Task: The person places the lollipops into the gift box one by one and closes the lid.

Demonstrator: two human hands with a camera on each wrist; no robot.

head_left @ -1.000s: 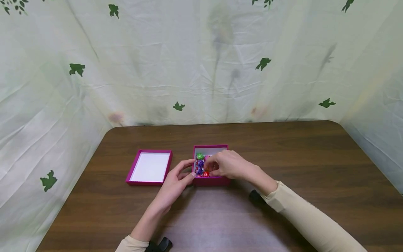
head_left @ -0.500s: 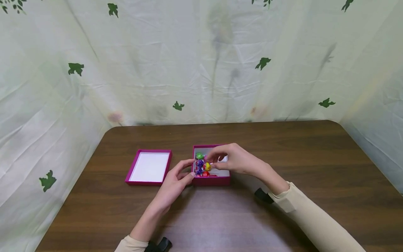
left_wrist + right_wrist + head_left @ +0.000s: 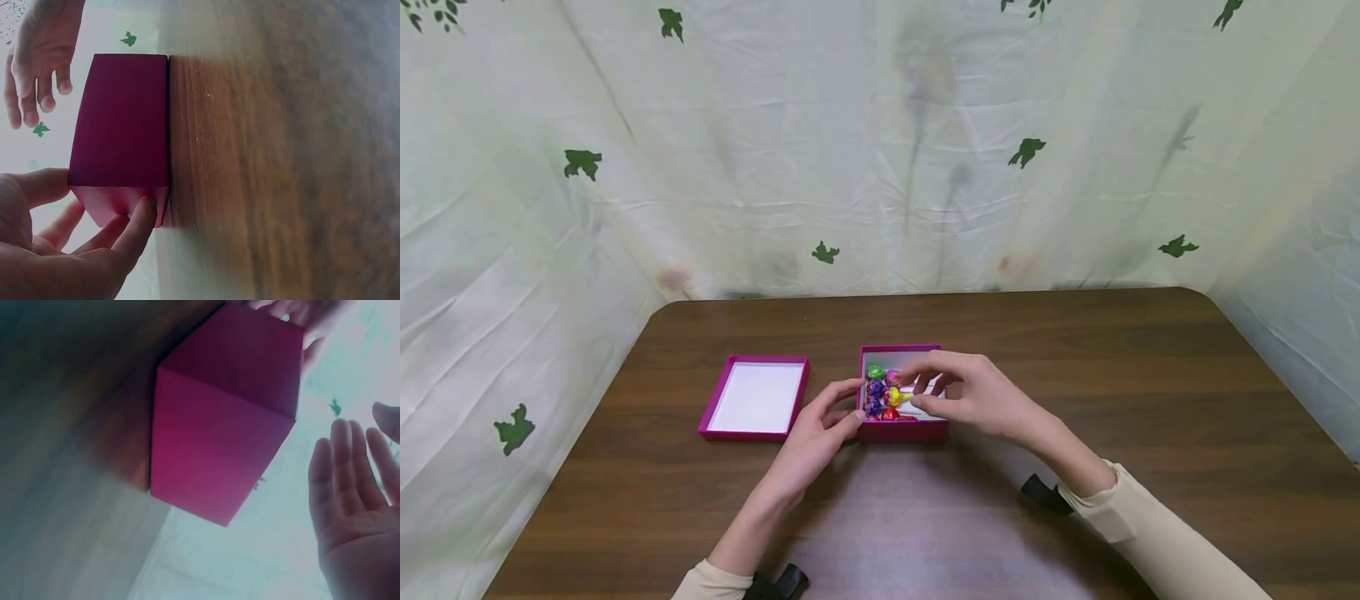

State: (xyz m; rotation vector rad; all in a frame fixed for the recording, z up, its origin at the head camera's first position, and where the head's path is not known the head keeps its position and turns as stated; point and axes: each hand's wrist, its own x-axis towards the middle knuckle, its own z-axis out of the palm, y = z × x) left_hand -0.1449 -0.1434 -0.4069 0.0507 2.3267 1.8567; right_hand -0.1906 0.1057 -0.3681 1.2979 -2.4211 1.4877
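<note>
A magenta box stands uncovered on the table, with several shiny wrapped candies in its left part. They include a green candy, a pink candy, purple candies, a yellow candy and a red candy. Thin tails or sticks point right from the yellow and red ones. My left hand holds the box's left side, thumb at the near rim and fingers against the wall. Over the box's right part hovers my right hand, fingers extended, with nothing seen in it.
Left of the box lies its matching lid, white inside up, with a small gap between them. Both sit on a brown wooden table. Behind and beside it hangs pale cloth printed with green leaves.
My right hand has let go of the yellow candy, leaving it in the box, and has drawn back to the right with its fingers spreading. The left hand has stayed on the box.
</note>
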